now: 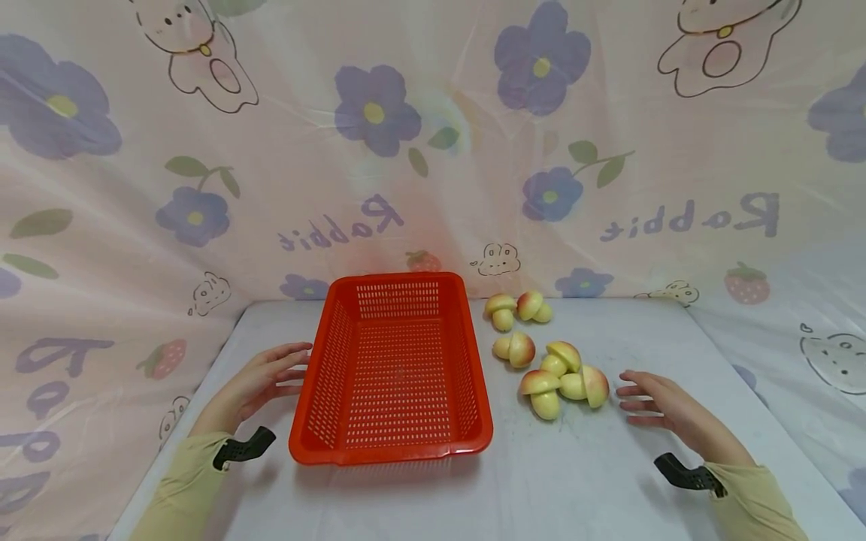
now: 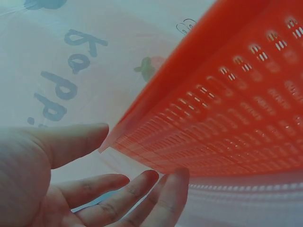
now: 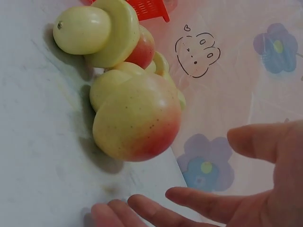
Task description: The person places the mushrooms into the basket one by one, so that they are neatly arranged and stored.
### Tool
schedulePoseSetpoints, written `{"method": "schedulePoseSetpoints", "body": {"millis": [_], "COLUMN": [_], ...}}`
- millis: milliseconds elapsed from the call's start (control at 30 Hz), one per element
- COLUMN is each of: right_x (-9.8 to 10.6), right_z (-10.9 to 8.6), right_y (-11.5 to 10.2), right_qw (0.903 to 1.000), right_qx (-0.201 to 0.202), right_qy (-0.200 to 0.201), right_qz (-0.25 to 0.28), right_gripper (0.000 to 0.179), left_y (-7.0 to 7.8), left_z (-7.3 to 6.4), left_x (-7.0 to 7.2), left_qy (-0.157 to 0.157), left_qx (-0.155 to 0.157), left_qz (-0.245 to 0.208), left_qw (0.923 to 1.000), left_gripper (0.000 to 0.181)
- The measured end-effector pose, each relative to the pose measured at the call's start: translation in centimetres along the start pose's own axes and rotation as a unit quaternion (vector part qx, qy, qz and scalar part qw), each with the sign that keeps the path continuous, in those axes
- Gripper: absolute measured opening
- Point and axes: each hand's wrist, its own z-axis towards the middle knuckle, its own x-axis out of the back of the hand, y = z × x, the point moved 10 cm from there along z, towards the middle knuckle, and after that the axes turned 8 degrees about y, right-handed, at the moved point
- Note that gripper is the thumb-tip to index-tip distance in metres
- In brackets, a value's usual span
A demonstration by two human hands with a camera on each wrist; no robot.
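Observation:
A red plastic basket (image 1: 399, 457) with slotted walls stands on the white table, left of centre. Beside its left wall is my left hand (image 1: 260, 379), fingers spread and relaxed; the left wrist view shows the fingertips close to the basket wall (image 2: 227, 104), and contact there I cannot tell. Several yellow mushroom-shaped pieces with reddish caps lie right of the basket. A cluster of 3 includes the nearest mushroom (image 1: 544, 402) and the rightmost mushroom (image 1: 595, 387). My right hand (image 1: 666, 409) is just right of that cluster, fingers extended, holding nothing; the right wrist view shows a gap to the mushroom cap (image 3: 139, 116).
Further back lie a lone mushroom (image 1: 521, 350) and a pair of mushrooms, one of them at the far right of the pair (image 1: 533, 306). A patterned cloth (image 1: 446, 195) with flowers and rabbits hangs behind the white table (image 1: 555, 488) and along its sides.

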Motion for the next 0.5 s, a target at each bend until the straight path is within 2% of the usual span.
{"method": "schedulePoseSetpoints", "body": {"millis": [167, 333, 500], "right_x": [-0.5, -1.5, -1.9], "right_z": [0.1, 0.2, 0.4], "right_y": [0.2, 0.0, 0.1], "right_qw": [0.9993, 0.9984, 0.9975], "right_qx": [-0.017, -0.009, -0.015], "right_qy": [0.002, -0.013, -0.011], "right_qz": [0.033, 0.055, 0.069], "right_gripper": [0.072, 0.07, 0.071], "left_y": [-0.1, -0.1, 0.0], "left_z": [0.0, -0.1, -0.1], "left_x": [-0.3, -0.3, -0.5], "left_qy": [0.0, 0.01, 0.012], "left_qx": [0.008, 0.014, 0.016], "left_qz": [-0.009, -0.018, -0.02], "left_qw": [0.9999, 0.9997, 0.9996], "left_gripper": [0.065, 0.066, 0.067]}}
